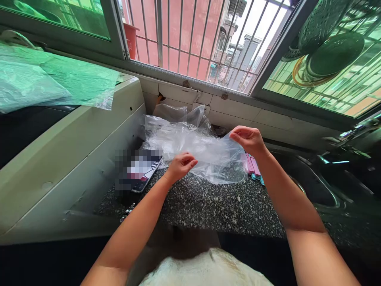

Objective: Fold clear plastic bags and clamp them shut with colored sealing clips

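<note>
Your left hand (181,163) reaches forward with a bent wrist, fingers curled and pinched onto the near edge of the clear plastic bag (205,153). Your right hand (248,139) is raised at two o'clock of it, fingertips closed on the bag's upper right edge. The bag stretches between both grips, sagging onto the speckled counter (214,202). A phone (143,171) lies at nine o'clock of your left hand.

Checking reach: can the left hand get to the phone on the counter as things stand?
Probably yes. The left hand pinches the clear plastic bag, and the phone lies just to its left on the speckled counter, nothing between them. It would have to let go of the bag first.
</note>
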`<state>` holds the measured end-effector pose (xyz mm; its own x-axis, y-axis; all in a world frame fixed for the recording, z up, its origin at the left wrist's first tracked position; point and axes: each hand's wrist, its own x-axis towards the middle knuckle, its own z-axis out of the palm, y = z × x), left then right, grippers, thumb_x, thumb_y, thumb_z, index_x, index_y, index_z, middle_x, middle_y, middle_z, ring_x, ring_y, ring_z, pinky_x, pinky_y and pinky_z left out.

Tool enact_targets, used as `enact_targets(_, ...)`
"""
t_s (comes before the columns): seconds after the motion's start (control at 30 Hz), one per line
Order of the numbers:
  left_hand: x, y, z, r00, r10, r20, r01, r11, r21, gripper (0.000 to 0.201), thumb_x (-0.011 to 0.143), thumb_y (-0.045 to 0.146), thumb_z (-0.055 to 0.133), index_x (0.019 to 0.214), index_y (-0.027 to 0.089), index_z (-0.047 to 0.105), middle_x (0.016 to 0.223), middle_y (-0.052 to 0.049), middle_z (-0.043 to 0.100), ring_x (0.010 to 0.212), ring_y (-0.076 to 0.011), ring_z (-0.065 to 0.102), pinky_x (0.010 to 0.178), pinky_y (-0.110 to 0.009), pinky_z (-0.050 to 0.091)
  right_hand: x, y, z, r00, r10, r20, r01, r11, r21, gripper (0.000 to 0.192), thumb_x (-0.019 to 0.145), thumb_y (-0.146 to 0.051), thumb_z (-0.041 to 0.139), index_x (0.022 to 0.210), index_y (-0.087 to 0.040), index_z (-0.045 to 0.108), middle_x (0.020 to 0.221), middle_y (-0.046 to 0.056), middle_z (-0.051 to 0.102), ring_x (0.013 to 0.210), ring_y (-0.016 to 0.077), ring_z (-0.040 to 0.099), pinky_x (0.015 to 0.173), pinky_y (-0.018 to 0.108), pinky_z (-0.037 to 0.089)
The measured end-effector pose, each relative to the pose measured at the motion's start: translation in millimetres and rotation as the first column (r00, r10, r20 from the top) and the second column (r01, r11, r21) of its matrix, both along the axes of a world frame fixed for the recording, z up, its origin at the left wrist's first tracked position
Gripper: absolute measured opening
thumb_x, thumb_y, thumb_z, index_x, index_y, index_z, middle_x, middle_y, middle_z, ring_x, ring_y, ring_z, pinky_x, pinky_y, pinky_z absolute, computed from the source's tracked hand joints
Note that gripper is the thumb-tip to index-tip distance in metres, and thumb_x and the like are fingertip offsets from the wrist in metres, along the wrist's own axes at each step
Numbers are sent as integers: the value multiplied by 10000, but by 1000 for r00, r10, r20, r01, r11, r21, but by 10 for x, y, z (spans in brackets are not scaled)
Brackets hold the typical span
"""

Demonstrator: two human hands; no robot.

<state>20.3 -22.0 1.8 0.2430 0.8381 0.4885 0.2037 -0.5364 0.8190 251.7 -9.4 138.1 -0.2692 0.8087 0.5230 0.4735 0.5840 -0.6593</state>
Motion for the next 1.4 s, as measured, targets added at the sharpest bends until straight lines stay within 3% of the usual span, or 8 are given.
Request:
enact_targets(0.2, 30, -6, -4, 993, -116, 22, 118, 990, -79, 245, 770, 322, 527, 611, 145, 585, 615, 1, 493, 582, -90, 443, 559, -222, 365, -47, -18, 27, 998, -60, 27, 59, 998, 30, 240, 704, -376, 637, 603, -164, 587, 589, -4, 541, 553, 92, 456, 522, 237, 376)
enact_targets(0.33, 48, -26, -7, 963, -259, 68, 268, 930, -251, 247, 751, 346, 523, 636, 136, 581, 617, 3, 506, 583, -87, 435, 553, -220, 362, -49, -33, 24, 996, -77, 54, 77, 997, -4, 227, 701, -360, 633, 605, -158, 591, 566, -11, 526, 529, 80, 426, 495, 228, 351)
enact_targets(0.43, 56, -34, -21, 945, -318, 81, 327, 893, -309, 232, 727, 350, 544, 660, 130, 575, 613, 12, 496, 575, -81, 422, 543, -216, 354, -57, -20, -18, 996, -60, 63, 65, 995, -81, 239, 698, -375, 630, 612, -155, 593, 538, -19, 501, 496, 70, 391, 459, 221, 320)
enact_targets(0.63, 69, -34, -63, 967, -212, 142, 246, 925, -291, 303, 707, 371, 598, 896, 134, 593, 658, 13, 530, 578, -82, 453, 543, -211, 375, -175, 36, -131, 992, 6, 125, 13, 989, -146, 290, 708, -433, 602, 621, -157, 586, 536, -16, 492, 491, 69, 374, 453, 222, 303)
enact_targets(0.87, 55, -52, -6, 983, -111, 145, 140, 969, -205, 317, 732, 447, 575, 733, 131, 607, 632, -13, 569, 601, -109, 492, 561, -233, 410, -471, 83, -251, 960, 87, 267, -61, 993, -103, 245, 744, -363, 557, 621, -153, 586, 574, -8, 528, 537, 76, 403, 525, 227, 353)
enact_targets(1.1, 33, -51, 39, 998, -47, 52, 54, 986, -158, 308, 761, 407, 518, 628, 142, 604, 604, -15, 559, 604, -116, 473, 580, -241, 389, -495, 160, -328, 958, 82, 275, -67, 996, -61, 220, 740, -330, 550, 624, -149, 595, 588, 3, 550, 568, 92, 440, 563, 235, 369)
enact_targets(1.23, 33, -54, 43, 997, -54, 50, 62, 984, -169, 295, 754, 395, 518, 615, 145, 589, 598, -12, 547, 601, -113, 462, 575, -236, 384, -469, 198, -356, 959, 83, 271, -57, 993, -104, 249, 743, -367, 555, 644, -145, 609, 590, 3, 554, 563, 89, 435, 550, 232, 364)
enact_targets(1.4, 26, -42, 39, 997, -40, 70, 51, 983, -178, 313, 740, 430, 534, 615, 148, 585, 582, -7, 525, 574, -110, 447, 537, -232, 379, -290, 241, -398, 957, 146, 250, -78, 962, -262, 317, 723, -447, 576, 692, -136, 626, 612, 4, 563, 540, 77, 430, 523, 224, 364)
